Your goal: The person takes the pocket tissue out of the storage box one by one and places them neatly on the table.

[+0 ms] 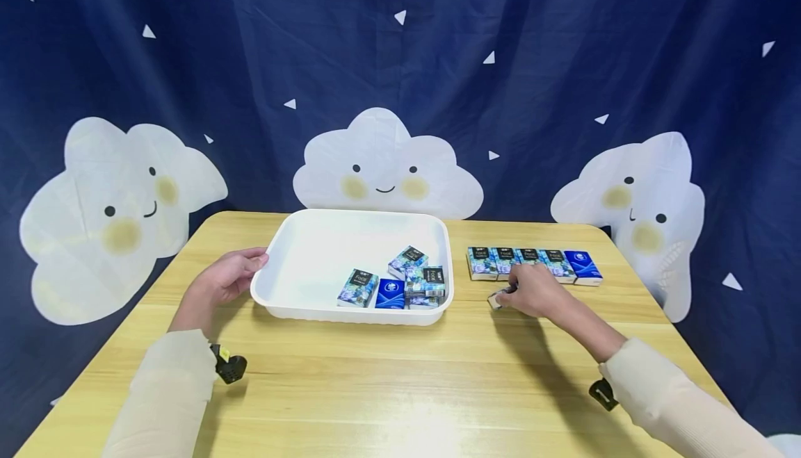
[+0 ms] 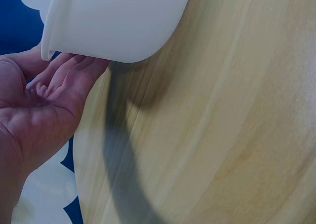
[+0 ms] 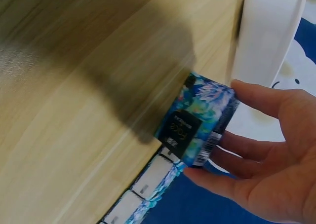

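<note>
My left hand holds the left rim of a white plastic tray, thumb at the rim and fingers under it in the left wrist view. Several small tissue packs lie in the tray's front right part, most floral with a black label, one plain blue. To the right of the tray, my right hand pinches a floral tissue pack between thumb and fingers. This pack is tilted, close over the table, in front of a row of tissue packs standing side by side.
The row ends at the right with a blue pack. Everything stands on a light wooden table. Behind its far edge hangs a dark blue curtain with white clouds.
</note>
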`<act>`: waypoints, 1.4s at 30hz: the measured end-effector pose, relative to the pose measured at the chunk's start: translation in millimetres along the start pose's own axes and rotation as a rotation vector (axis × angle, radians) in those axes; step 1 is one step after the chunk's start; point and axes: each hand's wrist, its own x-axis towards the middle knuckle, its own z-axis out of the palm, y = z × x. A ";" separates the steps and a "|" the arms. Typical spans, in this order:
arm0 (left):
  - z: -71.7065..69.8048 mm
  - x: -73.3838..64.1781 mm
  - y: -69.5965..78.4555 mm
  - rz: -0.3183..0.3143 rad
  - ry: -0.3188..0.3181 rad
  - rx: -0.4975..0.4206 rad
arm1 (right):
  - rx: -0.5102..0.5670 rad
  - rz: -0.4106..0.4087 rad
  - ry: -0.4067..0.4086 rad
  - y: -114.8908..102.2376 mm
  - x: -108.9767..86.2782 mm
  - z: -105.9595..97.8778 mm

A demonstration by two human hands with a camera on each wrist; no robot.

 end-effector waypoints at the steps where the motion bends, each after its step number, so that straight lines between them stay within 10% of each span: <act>1: 0.0 0.0 0.1 0.002 -0.001 -0.001 | -0.013 0.008 -0.023 -0.6 -0.6 -1.1; 10: 1.8 -0.3 1.2 -0.009 0.005 0.002 | -0.072 0.063 -0.268 -0.7 -6.7 -2.3; 26: 0.5 -0.2 0.7 -0.017 0.004 0.006 | -0.016 0.148 -0.307 0.5 -12.7 -0.2; 42: -2.0 1.1 -1.3 -0.015 0.004 -0.008 | -0.151 0.027 0.035 -0.5 -15.8 23.1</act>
